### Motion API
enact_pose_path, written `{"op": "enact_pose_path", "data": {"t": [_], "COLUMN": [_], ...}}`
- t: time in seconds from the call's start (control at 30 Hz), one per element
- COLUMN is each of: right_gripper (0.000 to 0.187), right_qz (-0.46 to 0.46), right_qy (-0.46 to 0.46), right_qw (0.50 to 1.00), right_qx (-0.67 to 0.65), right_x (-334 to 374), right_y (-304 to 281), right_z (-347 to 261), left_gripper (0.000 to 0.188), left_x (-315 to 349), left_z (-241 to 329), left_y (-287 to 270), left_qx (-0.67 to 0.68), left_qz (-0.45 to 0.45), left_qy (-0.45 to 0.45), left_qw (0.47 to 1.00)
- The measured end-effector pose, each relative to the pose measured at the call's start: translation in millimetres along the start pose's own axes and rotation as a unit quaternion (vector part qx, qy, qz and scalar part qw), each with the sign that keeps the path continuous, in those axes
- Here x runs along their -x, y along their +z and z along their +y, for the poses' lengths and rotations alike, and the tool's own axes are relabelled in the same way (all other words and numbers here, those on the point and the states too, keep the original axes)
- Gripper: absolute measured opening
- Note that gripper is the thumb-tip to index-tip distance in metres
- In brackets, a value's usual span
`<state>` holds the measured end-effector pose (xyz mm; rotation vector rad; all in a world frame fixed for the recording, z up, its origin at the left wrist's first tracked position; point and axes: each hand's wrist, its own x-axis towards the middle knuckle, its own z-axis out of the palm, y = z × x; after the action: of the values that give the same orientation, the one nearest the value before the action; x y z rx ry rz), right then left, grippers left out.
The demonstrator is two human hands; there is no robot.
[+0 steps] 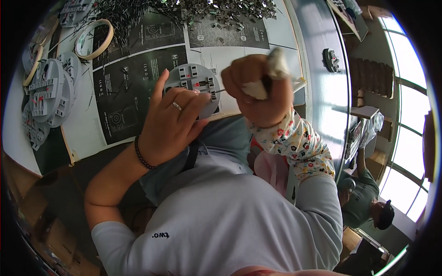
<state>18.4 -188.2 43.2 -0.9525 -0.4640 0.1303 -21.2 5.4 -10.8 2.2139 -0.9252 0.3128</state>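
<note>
Table (83,110): dark pieces (225,11) beyond both hands.
Left hand (170,112): fingers spread, touching disc (195,77).
Right hand (260,92): closed around tool (278,64).

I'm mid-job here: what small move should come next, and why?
Probably ease the thin-shafted tool slightly toward the small slotted block: the right hand grips the tool, its shaft points there, and the left hand is beside that block at the round grey plate. I can't tell whether the tip touches, so go gently.
</note>
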Motion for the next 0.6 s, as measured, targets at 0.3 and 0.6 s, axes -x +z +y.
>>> {"op": "enact_pose_path", "data": {"t": [0.3,0.6], "right_gripper": [0.021,0.032], "right_qz": [-0.087,-0.102], "right_qy": [-0.006,0.000], "right_qw": [0.993,0.988], "right_qx": [0.074,0.118], "right_x": [11,4], "right_y": [-7,-12], "right_z": [5,-9], "left_gripper": [0.053,0.059], "left_x": [-1,0], "left_z": [-1,-2], "left_y": [0,2], "left_qx": [-0.003,-0.005], "left_qz": [0.002,-0.001], "left_qy": [-0.006,-0.005], "left_qw": [1.000,1.000]}}
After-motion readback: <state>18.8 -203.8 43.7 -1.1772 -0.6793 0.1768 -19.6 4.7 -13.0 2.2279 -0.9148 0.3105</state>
